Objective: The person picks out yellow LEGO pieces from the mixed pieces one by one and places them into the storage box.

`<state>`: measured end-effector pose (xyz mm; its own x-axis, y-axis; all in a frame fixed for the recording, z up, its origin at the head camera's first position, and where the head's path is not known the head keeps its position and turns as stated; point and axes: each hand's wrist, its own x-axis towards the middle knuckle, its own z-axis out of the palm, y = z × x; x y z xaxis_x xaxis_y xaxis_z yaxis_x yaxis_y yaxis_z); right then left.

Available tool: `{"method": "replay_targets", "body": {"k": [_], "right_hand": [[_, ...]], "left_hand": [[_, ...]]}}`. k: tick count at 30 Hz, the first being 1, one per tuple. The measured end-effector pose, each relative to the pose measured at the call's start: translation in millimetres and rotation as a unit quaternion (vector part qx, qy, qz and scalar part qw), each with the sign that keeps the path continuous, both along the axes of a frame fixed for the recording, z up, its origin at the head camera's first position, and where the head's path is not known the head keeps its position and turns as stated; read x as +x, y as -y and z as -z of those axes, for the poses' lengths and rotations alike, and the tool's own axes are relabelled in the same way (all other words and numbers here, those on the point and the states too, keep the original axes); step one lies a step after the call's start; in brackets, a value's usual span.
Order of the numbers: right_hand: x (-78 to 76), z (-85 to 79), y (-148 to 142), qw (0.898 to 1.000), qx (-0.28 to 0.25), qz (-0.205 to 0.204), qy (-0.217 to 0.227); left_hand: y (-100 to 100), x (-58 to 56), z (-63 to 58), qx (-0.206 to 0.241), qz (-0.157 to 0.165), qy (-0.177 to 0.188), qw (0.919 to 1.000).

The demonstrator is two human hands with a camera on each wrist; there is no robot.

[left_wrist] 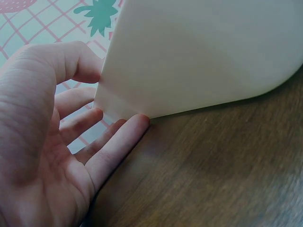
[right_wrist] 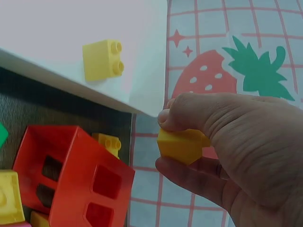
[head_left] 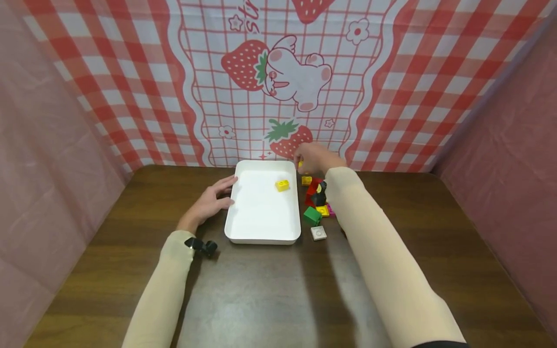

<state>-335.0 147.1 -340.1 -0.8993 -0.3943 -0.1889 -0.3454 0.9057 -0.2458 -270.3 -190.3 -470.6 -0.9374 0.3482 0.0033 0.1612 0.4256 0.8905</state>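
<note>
My right hand [head_left: 319, 158] pinches a yellow toy brick [right_wrist: 180, 145] between thumb and fingers, up by the far right corner of a white tray [head_left: 256, 212]. Fingertips of my left hand [head_left: 208, 203] touch the outside of the tray's left wall, with the fingers loosely spread. Inside the tray, towards its right side, lies another yellow brick [head_left: 282, 185] with two studs, tipped on its side in the right wrist view.
Right of the tray lie a small yellow brick [head_left: 306, 181], a red piece with window openings [right_wrist: 90, 179], a green brick [head_left: 312, 216], a flat yellow piece [head_left: 322, 210], a pink piece [head_left: 331, 210] and a white piece [head_left: 318, 233]. A strawberry-print cloth [head_left: 209, 96] hangs behind the table.
</note>
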Motion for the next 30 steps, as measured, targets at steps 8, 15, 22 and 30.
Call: {"method": "replay_targets", "body": {"k": [8,15,22,30], "right_hand": [[2.1,-1.7,17,1.000,-0.001,-0.010,0.010],[2.5,-1.8,31,1.000,-0.005,-0.004,0.027],[0.1,-0.3,42,0.999,-0.008,-0.022,0.024],[1.1,-5.0,58,0.998,0.005,-0.057,0.006]], "left_hand": [[4,1.3,1.1,0.001,-0.001,0.005,1.0000],[4,2.5,-0.1,0.002,0.000,0.006,1.0000],[2,2.5,1.1,0.004,0.001,0.002,1.0000],[1,1.1,0.4,-0.003,-0.003,0.004,1.0000]]}}
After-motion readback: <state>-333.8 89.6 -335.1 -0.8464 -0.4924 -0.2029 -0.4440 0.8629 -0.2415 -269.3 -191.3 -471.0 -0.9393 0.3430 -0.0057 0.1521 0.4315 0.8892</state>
